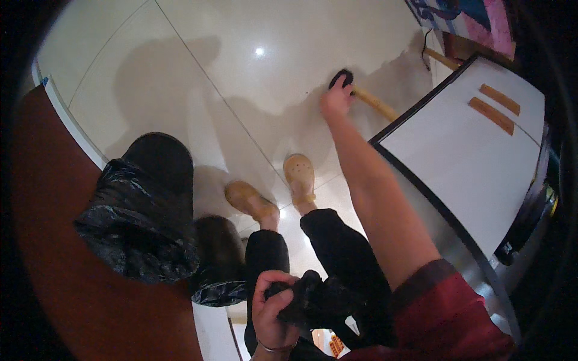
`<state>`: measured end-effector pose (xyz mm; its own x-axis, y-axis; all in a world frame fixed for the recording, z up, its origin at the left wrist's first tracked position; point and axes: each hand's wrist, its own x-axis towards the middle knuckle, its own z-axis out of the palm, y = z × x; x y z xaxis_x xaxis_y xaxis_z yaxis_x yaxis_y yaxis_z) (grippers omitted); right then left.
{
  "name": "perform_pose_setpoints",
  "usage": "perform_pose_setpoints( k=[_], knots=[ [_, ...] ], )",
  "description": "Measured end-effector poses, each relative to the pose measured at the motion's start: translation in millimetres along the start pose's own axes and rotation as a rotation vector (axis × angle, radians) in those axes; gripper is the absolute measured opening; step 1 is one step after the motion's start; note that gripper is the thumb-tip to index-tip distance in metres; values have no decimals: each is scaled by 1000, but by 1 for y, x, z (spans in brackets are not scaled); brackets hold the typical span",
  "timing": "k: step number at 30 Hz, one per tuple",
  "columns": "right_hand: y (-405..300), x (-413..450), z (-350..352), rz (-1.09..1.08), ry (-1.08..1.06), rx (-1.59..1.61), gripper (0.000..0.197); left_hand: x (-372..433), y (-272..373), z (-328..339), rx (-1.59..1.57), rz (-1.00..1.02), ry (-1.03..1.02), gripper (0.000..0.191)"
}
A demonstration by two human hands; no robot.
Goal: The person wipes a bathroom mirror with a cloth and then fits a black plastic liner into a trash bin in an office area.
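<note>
My left hand (272, 307), low in the view, is closed around a crumpled black plastic bag (316, 300). The bag bunches up against my dark trousers, so its far edge is hard to make out. My right arm is stretched out, and its hand (336, 97) grips a small dark object (342, 78) whose kind I cannot tell. That hand is beside a wooden leg (375, 104) of the white cabinet. To the left stands a large black trash bin (158, 153) with a black liner (135, 239) around its top. A smaller lined black bin (220, 252) stands beside it.
A white cabinet (442, 167) with wooden handles (492, 116) and dark edging stands on the right. A reddish-brown surface (58, 203) curves along the left. My feet in tan clogs (299, 171) stand on glossy floor tiles (271, 27). A dark cable (424, 52) hangs at the upper right.
</note>
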<state>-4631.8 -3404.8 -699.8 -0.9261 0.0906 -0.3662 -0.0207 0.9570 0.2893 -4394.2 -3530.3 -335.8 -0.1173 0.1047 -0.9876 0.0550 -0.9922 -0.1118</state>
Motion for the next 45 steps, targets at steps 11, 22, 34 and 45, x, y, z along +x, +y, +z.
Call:
perform_pose_setpoints(
  k=[11,22,34,45],
  knots=[
    [2,6,-2,-184,-19,-87,60,3,-3,19,-3,-17,-48,24],
    [-5,-25,-25,-298,-500,-281,50,13,-7,22,106,-11,-76,22],
    [-19,84,-22,138,-43,369,48,9,2,17,92,-7,-38,24],
    [16,-59,18,485,-251,399,70,18,-9,7,61,-24,-44,22]
  ],
)
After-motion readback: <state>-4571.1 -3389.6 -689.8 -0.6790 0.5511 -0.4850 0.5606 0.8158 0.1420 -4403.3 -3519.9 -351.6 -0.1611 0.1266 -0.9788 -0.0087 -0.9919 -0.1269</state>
